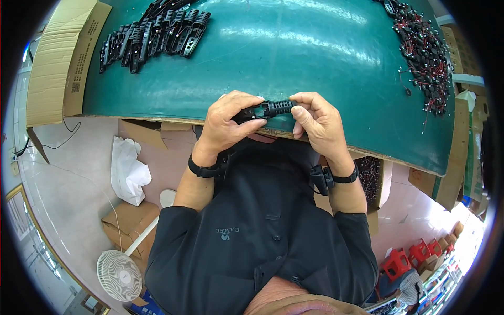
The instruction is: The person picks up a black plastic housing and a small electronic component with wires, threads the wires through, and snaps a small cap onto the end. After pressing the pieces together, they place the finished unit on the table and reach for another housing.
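A long, narrow black plastic part, ribbed along its right half and smoother toward its left end, is held level just above the near edge of the green worktable. The table surface is a smooth, glossy green mat with light glare across it; its near edge shows a worn brownish rim.

The left hand comes up from the lower edge with the wrist bent forward and the knuckles raised. Its fingers are curled and pressed together over the left end of the part, thumb beneath, clamping it. The right hand mirrors this pose: its thumb and forefinger pinch the ribbed right end, and the remaining fingers are folded loosely toward the palm. Both wrists carry black bands (the right one bears a small black device on its inner side).

At the far left of the table lies a row of matching black plastic parts, laid side by side at a slant. At the far right lies a heap of small black components with thin red wires, tangled together. Flattened brown cardboard lies past the table's left side.

On the floor to the left are a crumpled white bag, a cardboard box and a white round fan. Red stools stand at the near right.
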Action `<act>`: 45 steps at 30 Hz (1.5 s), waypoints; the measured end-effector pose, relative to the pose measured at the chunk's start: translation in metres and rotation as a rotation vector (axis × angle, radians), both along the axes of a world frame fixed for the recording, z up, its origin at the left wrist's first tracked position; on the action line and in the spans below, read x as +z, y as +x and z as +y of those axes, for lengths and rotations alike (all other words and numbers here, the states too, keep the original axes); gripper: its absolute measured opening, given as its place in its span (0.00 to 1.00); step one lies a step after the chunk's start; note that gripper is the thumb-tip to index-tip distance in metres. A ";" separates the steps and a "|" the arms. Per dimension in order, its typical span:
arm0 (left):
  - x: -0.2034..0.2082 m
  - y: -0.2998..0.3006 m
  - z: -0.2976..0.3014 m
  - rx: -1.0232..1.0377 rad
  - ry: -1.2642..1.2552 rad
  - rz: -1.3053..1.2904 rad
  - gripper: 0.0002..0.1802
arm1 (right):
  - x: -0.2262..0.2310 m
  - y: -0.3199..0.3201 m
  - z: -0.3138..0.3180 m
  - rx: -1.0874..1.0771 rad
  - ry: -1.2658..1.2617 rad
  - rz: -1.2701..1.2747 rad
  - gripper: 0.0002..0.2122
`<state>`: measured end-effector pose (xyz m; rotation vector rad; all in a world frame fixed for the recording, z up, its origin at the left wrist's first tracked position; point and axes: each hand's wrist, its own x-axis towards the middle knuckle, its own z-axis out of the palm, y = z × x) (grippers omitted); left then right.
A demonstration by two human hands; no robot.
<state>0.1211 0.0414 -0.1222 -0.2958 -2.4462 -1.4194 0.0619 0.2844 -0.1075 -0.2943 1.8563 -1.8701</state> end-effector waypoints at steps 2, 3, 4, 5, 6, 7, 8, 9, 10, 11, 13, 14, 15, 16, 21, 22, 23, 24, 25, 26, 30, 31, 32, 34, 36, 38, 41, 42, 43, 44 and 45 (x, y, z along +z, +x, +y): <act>-0.001 0.001 0.000 0.001 0.001 0.000 0.24 | -0.001 -0.001 0.000 -0.001 -0.020 -0.047 0.11; -0.001 0.001 0.000 0.002 -0.003 0.006 0.24 | -0.002 -0.001 -0.001 -0.001 -0.019 -0.047 0.11; -0.001 0.001 -0.001 0.003 -0.007 0.013 0.25 | -0.003 -0.001 -0.001 -0.011 -0.004 -0.042 0.10; -0.002 0.001 -0.001 0.004 -0.011 0.020 0.25 | -0.004 -0.001 -0.001 -0.020 0.011 -0.037 0.10; -0.002 0.002 0.000 0.004 -0.010 0.019 0.25 | -0.004 0.000 -0.002 -0.030 0.026 -0.032 0.10; -0.001 0.002 0.000 0.003 -0.012 0.019 0.25 | -0.004 0.000 -0.002 -0.030 0.027 -0.032 0.10; -0.001 0.002 0.000 0.002 -0.014 0.018 0.25 | -0.003 0.001 -0.003 -0.040 0.031 -0.021 0.10; -0.001 0.003 0.000 0.001 -0.016 0.017 0.25 | -0.003 0.001 -0.003 -0.051 0.036 -0.010 0.10; -0.002 0.003 0.000 0.000 -0.014 0.017 0.25 | -0.003 0.002 -0.004 -0.062 0.041 0.002 0.10; -0.002 0.003 -0.001 0.000 -0.022 0.022 0.25 | -0.003 0.002 -0.004 -0.062 0.043 0.002 0.10; -0.003 0.003 0.000 -0.004 -0.035 0.032 0.25 | -0.003 0.002 -0.004 -0.070 0.026 -0.014 0.10; -0.003 0.004 0.000 -0.007 -0.031 0.032 0.25 | -0.004 0.002 -0.004 -0.075 0.018 -0.021 0.10; -0.003 0.004 0.001 -0.003 -0.031 0.039 0.25 | -0.005 0.002 -0.004 -0.078 0.021 -0.021 0.10; -0.002 0.004 0.001 0.001 -0.031 0.046 0.25 | -0.006 0.003 -0.005 -0.085 0.006 -0.025 0.10; 0.001 0.004 0.004 -0.004 -0.028 0.038 0.25 | -0.005 0.005 -0.006 -0.122 -0.061 -0.025 0.10; 0.001 0.004 0.005 -0.007 -0.026 0.039 0.25 | -0.005 0.006 -0.006 -0.132 -0.082 -0.022 0.10; 0.002 0.004 0.005 -0.006 -0.021 0.031 0.25 | -0.005 0.007 -0.006 -0.135 -0.080 -0.021 0.10; 0.002 0.005 0.005 -0.006 -0.016 0.024 0.26 | -0.006 0.007 -0.005 -0.127 -0.061 0.006 0.10; 0.003 0.005 0.006 -0.006 -0.011 0.017 0.26 | -0.006 0.008 -0.005 -0.118 -0.042 0.033 0.11; 0.003 0.004 0.006 -0.010 -0.009 0.017 0.26 | -0.006 0.009 -0.004 -0.110 -0.023 0.059 0.12; 0.004 0.005 0.006 -0.010 0.029 -0.001 0.27 | -0.007 0.014 -0.002 -0.059 0.018 0.205 0.14; 0.004 0.005 0.006 -0.012 0.040 -0.001 0.27 | -0.007 0.014 -0.002 -0.062 0.018 0.204 0.14; 0.003 0.004 0.006 -0.014 0.052 0.000 0.27 | -0.007 0.014 -0.001 -0.061 0.003 0.183 0.14; 0.002 0.004 0.006 -0.019 0.063 0.000 0.28 | -0.006 0.015 -0.001 -0.059 -0.028 0.139 0.15; 0.002 0.005 0.005 -0.022 0.058 -0.005 0.28 | -0.007 0.015 0.000 -0.062 -0.023 0.144 0.14; 0.002 0.004 0.006 -0.025 0.055 -0.005 0.28 | -0.007 0.015 0.001 -0.061 -0.016 0.154 0.14; 0.003 0.003 0.006 -0.016 0.038 0.012 0.27 | -0.005 0.016 -0.002 -0.095 0.064 0.292 0.13; 0.003 0.003 0.006 -0.016 0.037 0.013 0.27 | -0.004 0.017 -0.003 -0.112 0.104 0.360 0.13; 0.003 0.003 0.007 -0.013 0.031 0.019 0.27 | -0.005 0.018 -0.004 -0.112 0.103 0.361 0.13; 0.003 0.002 0.007 -0.009 0.025 0.026 0.27 | -0.006 0.019 -0.005 -0.142 0.117 0.414 0.13; 0.003 0.002 0.007 -0.006 0.019 0.032 0.27 | -0.008 0.020 -0.006 -0.172 0.131 0.467 0.12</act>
